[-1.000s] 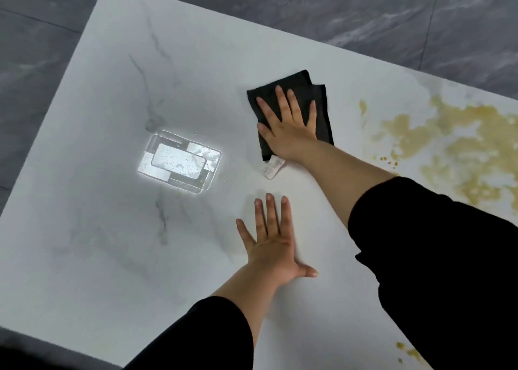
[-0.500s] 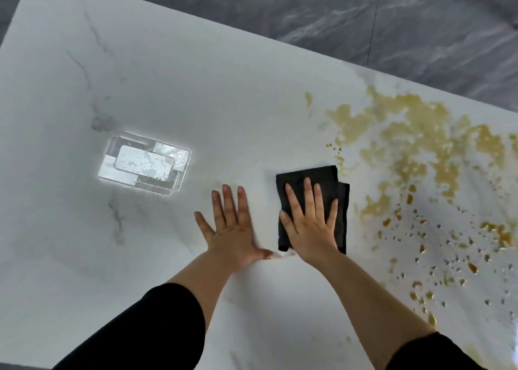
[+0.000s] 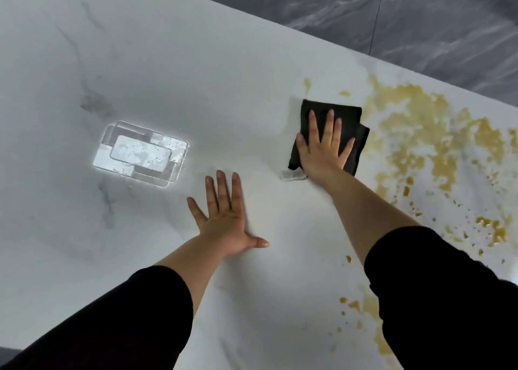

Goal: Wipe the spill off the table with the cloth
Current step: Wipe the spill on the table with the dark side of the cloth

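A folded black cloth (image 3: 350,114) lies on the white marble table (image 3: 196,75), with a small white label (image 3: 291,175) sticking out at its near edge. My right hand (image 3: 323,151) presses flat on the cloth, fingers spread. The cloth's right edge sits at the left border of a wide yellow-brown spill (image 3: 414,128), which spreads to the right in blotches and small drops (image 3: 490,226). My left hand (image 3: 224,218) rests flat on the bare table, nearer to me and left of the cloth, holding nothing.
A bright rectangular light reflection (image 3: 143,153) glares on the table to the left of my hands. The table's far edge runs diagonally, with dark grey tiled floor (image 3: 420,13) beyond it. More spill streaks (image 3: 372,313) lie by my right sleeve.
My right hand has pushed the cloth away from me and to the right, from beside my left hand up to the spill's edge. My left hand stays planted.
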`<state>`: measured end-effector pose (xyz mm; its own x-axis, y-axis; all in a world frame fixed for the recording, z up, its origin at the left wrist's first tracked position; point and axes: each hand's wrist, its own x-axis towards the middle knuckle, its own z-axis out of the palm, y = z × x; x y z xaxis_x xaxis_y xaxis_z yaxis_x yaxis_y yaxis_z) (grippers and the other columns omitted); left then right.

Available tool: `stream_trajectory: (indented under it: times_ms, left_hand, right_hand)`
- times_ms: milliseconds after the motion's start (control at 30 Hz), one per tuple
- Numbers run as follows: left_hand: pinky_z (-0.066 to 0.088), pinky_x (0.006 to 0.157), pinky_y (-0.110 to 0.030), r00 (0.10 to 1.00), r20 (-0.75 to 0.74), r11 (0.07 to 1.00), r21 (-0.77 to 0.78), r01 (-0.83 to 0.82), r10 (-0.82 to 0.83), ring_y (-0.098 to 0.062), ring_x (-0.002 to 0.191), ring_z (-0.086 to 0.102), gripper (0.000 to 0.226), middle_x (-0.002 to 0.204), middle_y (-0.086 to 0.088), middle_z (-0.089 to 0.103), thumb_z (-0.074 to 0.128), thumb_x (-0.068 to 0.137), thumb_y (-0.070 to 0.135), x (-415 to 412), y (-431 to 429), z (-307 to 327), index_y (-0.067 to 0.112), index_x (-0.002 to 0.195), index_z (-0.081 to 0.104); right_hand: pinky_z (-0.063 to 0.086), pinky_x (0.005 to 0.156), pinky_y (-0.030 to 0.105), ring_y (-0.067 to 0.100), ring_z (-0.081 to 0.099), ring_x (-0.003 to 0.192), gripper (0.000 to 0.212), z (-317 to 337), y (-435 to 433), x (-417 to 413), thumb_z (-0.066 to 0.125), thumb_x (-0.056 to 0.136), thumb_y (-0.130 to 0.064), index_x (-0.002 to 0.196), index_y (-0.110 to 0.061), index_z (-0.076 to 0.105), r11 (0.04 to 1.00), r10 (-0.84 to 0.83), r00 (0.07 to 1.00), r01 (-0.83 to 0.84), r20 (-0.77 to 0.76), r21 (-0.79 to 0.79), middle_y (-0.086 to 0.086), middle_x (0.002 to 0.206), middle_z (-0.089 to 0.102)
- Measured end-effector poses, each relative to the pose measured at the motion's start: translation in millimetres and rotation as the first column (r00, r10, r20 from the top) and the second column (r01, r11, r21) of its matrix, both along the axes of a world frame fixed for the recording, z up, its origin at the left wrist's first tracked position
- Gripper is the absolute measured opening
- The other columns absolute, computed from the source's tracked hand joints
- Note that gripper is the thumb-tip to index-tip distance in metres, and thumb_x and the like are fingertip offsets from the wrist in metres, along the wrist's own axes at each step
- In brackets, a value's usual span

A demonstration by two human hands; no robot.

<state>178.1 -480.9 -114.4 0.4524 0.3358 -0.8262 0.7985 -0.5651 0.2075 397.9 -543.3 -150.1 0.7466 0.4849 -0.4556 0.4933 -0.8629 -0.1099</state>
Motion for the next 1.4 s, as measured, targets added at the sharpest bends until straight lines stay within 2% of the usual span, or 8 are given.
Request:
stream_trajectory:
  times_ms: [200, 400, 600, 733, 900, 1067, 1233, 1400]
  left_hand:
    - [-0.036, 0.085, -0.06, 1.0, 0.001, 1.0, -0.013, -0.012, 0.012, -0.024, 0.113, -0.064, 0.158, 0.124, -0.003, -0.068, 0.068, 0.048, 0.085, -1, 0, 1, 0.027, 0.119, -0.06]
    - [-0.038, 0.085, -0.06, 1.0, -0.013, 1.0, 0.0, -0.011, 0.011, -0.025, 0.114, -0.063, 0.157, 0.126, -0.005, -0.067, 0.066, 0.048, 0.087, 0, 0, -4, 0.026, 0.121, -0.059]
    - [-0.043, 0.082, -0.057, 1.0, -0.006, 1.0, 0.013, -0.011, 0.011, -0.023, 0.116, -0.063, 0.157, 0.127, -0.003, -0.066, 0.067, 0.047, 0.085, 0, -1, -6, 0.028, 0.122, -0.058]
    - [-0.037, 0.086, -0.059, 1.0, -0.018, 1.0, 0.01, -0.014, 0.014, -0.023, 0.114, -0.064, 0.157, 0.126, -0.003, -0.067, 0.068, 0.048, 0.085, 1, 0, -3, 0.027, 0.121, -0.059]
    - [-0.029, 0.094, -0.064, 0.999, -0.03, 1.0, -0.018, -0.02, 0.02, -0.023, 0.112, -0.065, 0.157, 0.125, -0.004, -0.068, 0.068, 0.05, 0.084, 2, 1, 3, 0.027, 0.12, -0.06]
    - [-0.031, 0.093, -0.063, 0.999, -0.036, 1.0, -0.02, -0.018, 0.018, -0.023, 0.112, -0.064, 0.157, 0.125, -0.004, -0.067, 0.069, 0.05, 0.084, 3, 1, 3, 0.027, 0.12, -0.06]
    - [-0.026, 0.099, -0.065, 0.999, -0.043, 1.0, -0.02, -0.018, 0.017, -0.023, 0.111, -0.065, 0.157, 0.122, -0.002, -0.069, 0.069, 0.05, 0.084, 3, 1, 5, 0.027, 0.119, -0.06]
    - [-0.027, 0.097, -0.064, 1.0, -0.029, 1.0, 0.002, -0.007, 0.007, -0.021, 0.109, -0.066, 0.158, 0.119, 0.001, -0.071, 0.068, 0.047, 0.086, 2, 0, 1, 0.028, 0.121, -0.059]
  right_hand:
    - [-0.029, 0.101, 0.05, 0.014, -0.035, 0.138, 0.057, 3, -29, -33, 0.005, 0.094, -0.061, 0.126, -0.053, -0.041, 0.994, 0.112, 0.992, -0.113, -0.056, -0.011, -0.007, 0.151, -0.039]
    - [-0.02, 0.108, 0.055, 0.016, -0.029, 0.142, 0.057, 3, 46, 29, 0.011, 0.098, -0.057, 0.145, -0.047, -0.02, 0.996, 0.086, 0.996, -0.086, -0.029, -0.02, -0.005, 0.155, -0.033]
    - [-0.015, 0.111, 0.059, 0.017, -0.025, 0.144, 0.057, 9, 99, 86, 0.012, 0.098, -0.056, 0.148, -0.044, -0.013, 0.998, 0.054, 0.997, -0.054, -0.056, 0.012, -0.003, 0.156, -0.029]
    - [-0.014, 0.111, 0.059, 0.015, -0.025, 0.144, 0.057, 9, 59, 55, 0.013, 0.098, -0.057, 0.146, -0.047, -0.016, 0.999, 0.05, 0.999, -0.05, -0.021, 0.01, -0.006, 0.157, -0.029]
    - [-0.024, 0.105, 0.055, 0.014, -0.038, 0.137, 0.058, 7, -27, -21, 0.002, 0.093, -0.06, 0.13, -0.049, -0.042, 0.989, 0.149, 0.988, -0.149, -0.036, -0.01, -0.007, 0.148, -0.044]
    - [-0.03, 0.102, 0.052, 0.011, -0.047, 0.13, 0.058, 3, -53, -56, -0.006, 0.089, -0.063, 0.133, -0.047, -0.041, 0.982, 0.187, 0.982, -0.188, -0.032, -0.032, -0.01, 0.139, -0.054]
    - [-0.024, 0.105, 0.056, 0.017, -0.031, 0.141, 0.059, 3, -5, -17, 0.007, 0.095, -0.06, 0.139, -0.046, -0.03, 0.986, 0.165, 0.986, -0.166, -0.022, -0.027, -0.005, 0.153, -0.036]
    - [-0.023, 0.105, 0.058, 0.018, -0.031, 0.141, 0.059, -1, 33, 6, 0.007, 0.097, -0.058, 0.144, -0.043, -0.023, 0.989, 0.146, 0.989, -0.147, -0.021, -0.022, -0.002, 0.154, -0.034]
